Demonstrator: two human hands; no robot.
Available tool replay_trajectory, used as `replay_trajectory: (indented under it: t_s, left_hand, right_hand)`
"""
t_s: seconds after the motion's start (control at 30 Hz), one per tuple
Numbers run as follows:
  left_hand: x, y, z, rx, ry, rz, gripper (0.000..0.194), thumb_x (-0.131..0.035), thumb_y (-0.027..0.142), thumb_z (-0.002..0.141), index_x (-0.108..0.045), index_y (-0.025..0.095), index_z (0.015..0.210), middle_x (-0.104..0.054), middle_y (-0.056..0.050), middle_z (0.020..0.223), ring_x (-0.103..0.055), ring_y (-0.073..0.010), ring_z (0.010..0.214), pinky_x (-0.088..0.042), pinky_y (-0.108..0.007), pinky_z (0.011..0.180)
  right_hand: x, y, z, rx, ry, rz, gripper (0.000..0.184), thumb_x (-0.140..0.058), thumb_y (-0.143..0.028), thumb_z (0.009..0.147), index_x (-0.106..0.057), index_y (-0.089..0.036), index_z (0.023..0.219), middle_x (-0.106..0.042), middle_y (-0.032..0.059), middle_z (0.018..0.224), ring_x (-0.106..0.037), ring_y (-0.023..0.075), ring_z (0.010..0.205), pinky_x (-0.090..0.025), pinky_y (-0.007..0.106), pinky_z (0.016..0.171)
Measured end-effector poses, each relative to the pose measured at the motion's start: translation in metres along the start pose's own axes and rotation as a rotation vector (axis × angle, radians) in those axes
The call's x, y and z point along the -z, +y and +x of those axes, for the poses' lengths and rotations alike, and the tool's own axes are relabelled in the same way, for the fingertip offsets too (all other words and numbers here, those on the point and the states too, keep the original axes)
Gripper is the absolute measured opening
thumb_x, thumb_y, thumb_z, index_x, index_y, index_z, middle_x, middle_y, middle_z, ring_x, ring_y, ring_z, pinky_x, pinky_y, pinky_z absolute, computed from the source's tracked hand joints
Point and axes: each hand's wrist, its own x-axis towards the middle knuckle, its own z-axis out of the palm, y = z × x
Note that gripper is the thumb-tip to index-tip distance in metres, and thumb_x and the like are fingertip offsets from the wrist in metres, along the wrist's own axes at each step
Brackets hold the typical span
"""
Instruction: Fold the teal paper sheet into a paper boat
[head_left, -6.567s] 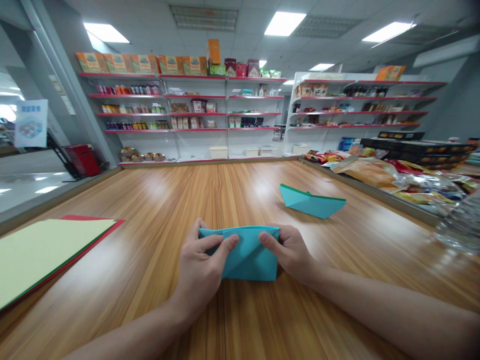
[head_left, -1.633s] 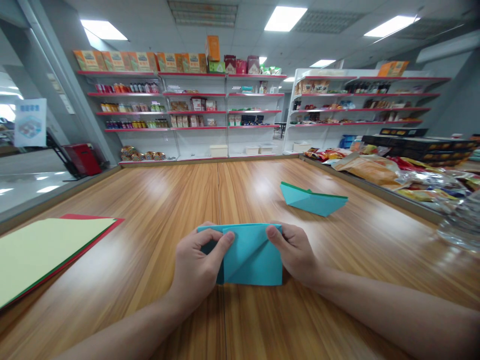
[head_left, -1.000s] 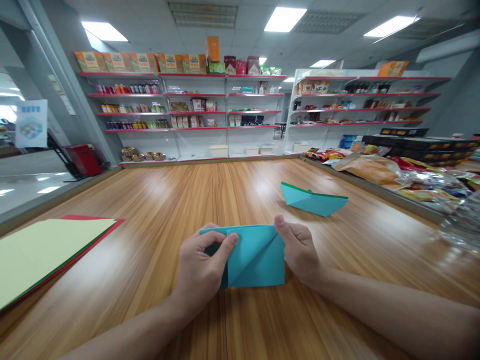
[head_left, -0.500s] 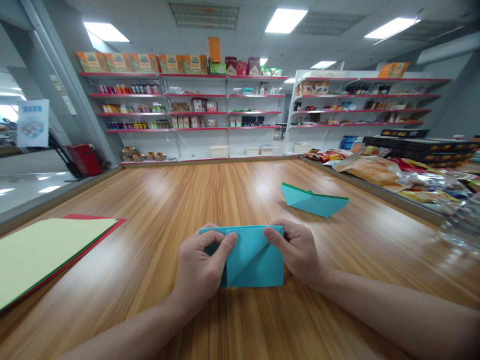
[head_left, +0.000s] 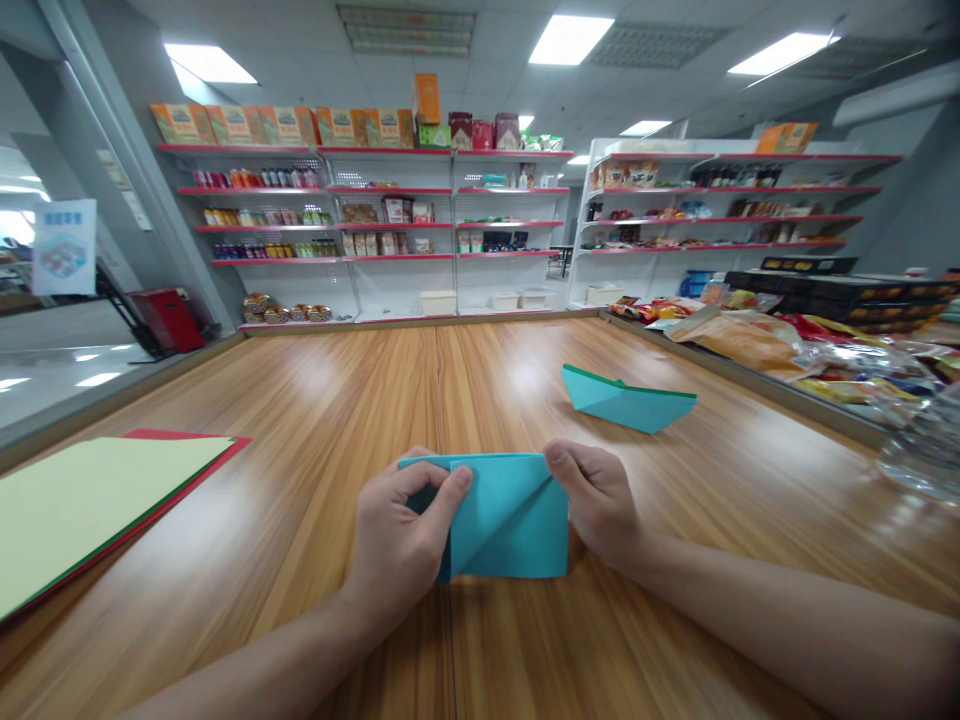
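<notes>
Where the worktop [head_left: 315, 400] nears its left side, a pale yellow sheet [head_left: 97, 500] lies over a red sheet [head_left: 241, 442], well apart from the hands. Next comes the left hand [head_left: 401, 515], its grip pinching the left part of a folded blue paper [head_left: 510, 525], thumb on the near face and index finger bent at the top; its other fingertips are hidden. The folded blue paper sits between the two hands, straight in front of the person, its face to the camera and its long axis running left to right. A slanting crease climbs from lower left toward the upper right corner. Whether the bottom edge touches the worktop I cannot tell. The right hand [head_left: 596, 500] pinches that corner, thumb in front and fingers curled behind, so its grip is the nearer one to the crease's upper end. Beyond it and farther right, not touching, stands a blue paper boat [head_left: 626, 400] with a green rim. Snack packets [head_left: 750, 345] lie past the worktop's right edge.
</notes>
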Motion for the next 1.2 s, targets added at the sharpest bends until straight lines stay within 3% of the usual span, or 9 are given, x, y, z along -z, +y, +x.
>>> replay_trajectory:
  t_s: [0.2, 0.43, 0.63, 0.87, 1.2]
  left_hand:
    - [0.000, 0.001, 0.001, -0.002, -0.007, -0.005, 0.031, -0.061, 0.030, 0.081, -0.059, 0.017, 0.052, -0.050, 0.001, 0.055, -0.050, -0.0129, 0.058, -0.039, -0.026, 0.056]
    - [0.000, -0.002, 0.001, -0.008, 0.030, 0.011, 0.031, -0.062, 0.031, 0.081, -0.059, 0.017, 0.052, -0.050, 0.002, 0.056, -0.049, -0.0121, 0.057, -0.038, -0.025, 0.056]
    - [0.000, -0.002, 0.001, -0.004, 0.030, 0.027, 0.032, -0.062, 0.032, 0.080, -0.059, 0.017, 0.053, -0.050, 0.002, 0.054, -0.050, -0.0123, 0.056, -0.038, -0.025, 0.055]
    - [0.000, -0.002, 0.000, -0.008, 0.042, 0.053, 0.031, -0.062, 0.033, 0.080, -0.060, 0.017, 0.053, -0.051, 0.002, 0.054, -0.050, -0.0127, 0.055, -0.039, -0.025, 0.054]
    - [0.001, -0.003, 0.000, 0.005, 0.034, 0.034, 0.032, -0.062, 0.032, 0.080, -0.059, 0.017, 0.052, -0.050, 0.002, 0.053, -0.049, -0.0118, 0.054, -0.039, -0.024, 0.053]
  right_hand:
    - [-0.002, 0.008, -0.002, -0.139, 0.062, 0.103, 0.053, -0.041, -0.053, 0.089, -0.022, -0.021, 0.051, -0.021, -0.0049, 0.049, -0.021, 0.0070, 0.044, -0.016, 0.024, 0.040]
    - [0.001, 0.004, 0.001, -0.012, -0.047, -0.009, 0.055, -0.040, -0.056, 0.088, -0.024, -0.020, 0.050, -0.022, -0.0044, 0.049, -0.021, 0.0068, 0.044, -0.015, 0.023, 0.041]
    - [-0.001, 0.009, -0.001, -0.093, 0.009, 0.077, 0.056, -0.036, -0.055, 0.090, -0.019, -0.021, 0.049, -0.018, -0.0053, 0.046, -0.018, 0.0061, 0.041, -0.013, 0.024, 0.039]
    - [0.002, 0.000, -0.002, -0.043, -0.224, 0.030, 0.050, -0.045, -0.050, 0.087, -0.030, -0.019, 0.051, -0.026, -0.0038, 0.051, -0.024, 0.0067, 0.045, -0.020, 0.021, 0.039]
    - [0.002, -0.002, -0.003, -0.049, -0.209, -0.027, 0.051, -0.045, -0.048, 0.087, -0.027, -0.019, 0.049, -0.026, -0.0041, 0.048, -0.022, 0.0062, 0.042, -0.019, 0.021, 0.037]
